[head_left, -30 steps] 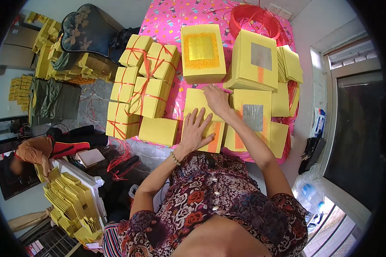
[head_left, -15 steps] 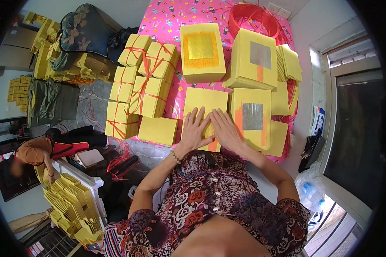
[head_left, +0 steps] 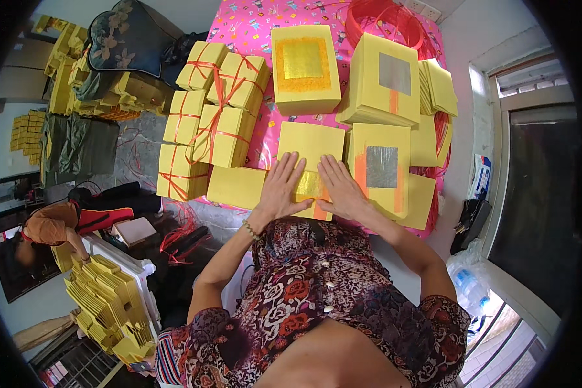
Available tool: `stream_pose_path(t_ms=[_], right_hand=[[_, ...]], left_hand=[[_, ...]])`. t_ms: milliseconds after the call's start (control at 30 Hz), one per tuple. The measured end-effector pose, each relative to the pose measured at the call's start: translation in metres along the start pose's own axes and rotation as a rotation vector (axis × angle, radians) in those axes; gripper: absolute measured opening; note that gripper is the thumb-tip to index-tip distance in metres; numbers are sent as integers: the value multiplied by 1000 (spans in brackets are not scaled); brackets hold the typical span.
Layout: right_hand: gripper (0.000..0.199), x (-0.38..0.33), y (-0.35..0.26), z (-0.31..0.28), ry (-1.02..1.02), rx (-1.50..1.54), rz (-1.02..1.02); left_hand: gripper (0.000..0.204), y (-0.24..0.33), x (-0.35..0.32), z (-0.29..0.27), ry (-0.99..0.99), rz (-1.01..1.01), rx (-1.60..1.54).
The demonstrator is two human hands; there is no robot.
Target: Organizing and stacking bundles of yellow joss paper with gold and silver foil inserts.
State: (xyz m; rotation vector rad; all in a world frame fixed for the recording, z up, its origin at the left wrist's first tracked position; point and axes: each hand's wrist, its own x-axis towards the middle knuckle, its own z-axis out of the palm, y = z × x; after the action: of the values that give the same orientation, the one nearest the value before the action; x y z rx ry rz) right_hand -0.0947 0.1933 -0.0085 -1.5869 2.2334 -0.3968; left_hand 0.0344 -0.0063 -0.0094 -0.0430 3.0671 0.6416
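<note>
My left hand (head_left: 282,189) and my right hand (head_left: 339,189) lie flat, fingers spread, side by side on a stack of yellow paper sheets (head_left: 310,145) with a gold foil square (head_left: 309,186) showing between them. The stack rests on a table under a pink patterned cloth (head_left: 252,29). To the right of my right hand sits another yellow stack with a silver foil square (head_left: 381,167) and orange stripes. A plain yellow stack (head_left: 236,187) lies left of my left hand.
Several yellow bundles tied with red string (head_left: 210,123) stand at the left of the table. A gold-foil stack (head_left: 304,68) and a silver-foil stack (head_left: 388,81) sit farther back, with red string coils (head_left: 381,19) behind. Another person (head_left: 45,226) crouches at the left by more yellow paper (head_left: 107,304).
My right hand pulled back from the far part of the stack and came down flat beside my left hand. The left hand stayed roughly in place.
</note>
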Motion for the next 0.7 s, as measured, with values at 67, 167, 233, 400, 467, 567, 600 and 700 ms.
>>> stream_pose_path(t_ms=[67,167,233,400,467,567,600,700], right_hand=[[94,1,0,0,1,17,-12],[96,2,0,1,2,6,-11],[96,2,0,2,-3,-4,-14],[94,4,0,-1,-26,-35,-37],[91,5,-1,0,-26,-62,-33],[90,5,1,1,-37,-74,-41],[90,5,1,2,-36,-79,-46],[85,6,2,3,13,-61,-62]], left_hand=[[100,-6,-2,0,6,-1,11],[98,-8,-5,3,13,-24,1],[98,-8,-5,5,-7,-46,-2],[97,-11,-4,10,12,-45,-6],[97,-11,-6,12,16,-51,-5],[97,-12,-6,13,39,-53,-38],[96,-12,-6,12,23,-59,-11],[93,-11,-6,10,5,-77,16]])
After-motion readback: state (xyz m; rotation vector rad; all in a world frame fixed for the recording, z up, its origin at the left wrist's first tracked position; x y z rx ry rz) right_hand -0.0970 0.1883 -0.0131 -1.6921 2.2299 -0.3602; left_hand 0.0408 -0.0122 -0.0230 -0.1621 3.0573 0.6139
